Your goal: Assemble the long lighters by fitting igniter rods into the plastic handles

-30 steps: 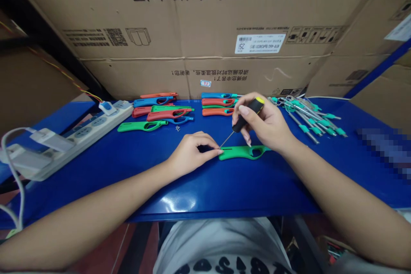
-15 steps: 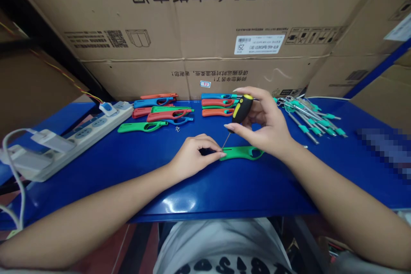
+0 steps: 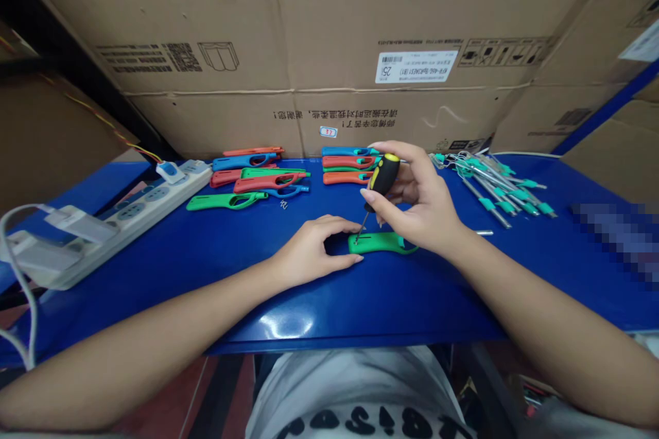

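Note:
My right hand (image 3: 419,202) grips a small black-and-yellow screwdriver (image 3: 385,173). Its thin shaft slants down to the left, and the tip meets the left end of a green lighter handle (image 3: 378,242) lying flat on the blue table (image 3: 319,302). A slot shows along that handle, and its trigger end is partly covered by my right wrist. The thumb and forefinger of my left hand (image 3: 306,254) straddle the handle's left end, one along each side. A short metal rod (image 3: 484,232) sticks out beyond my right wrist.
Several coloured lighter handles (image 3: 268,182) lie in a pile at the back left. More handles (image 3: 347,162) are stacked at centre back. Metal tubes with teal fittings (image 3: 504,185) lie at the back right. A white power strip (image 3: 134,219) runs along the left, before a cardboard wall (image 3: 309,41).
My left thumb and forefinger have parted from their pinch at the screwdriver tip and now lie along the handle's sides. The screwdriver has shifted slightly left and down, staying on the handle's end.

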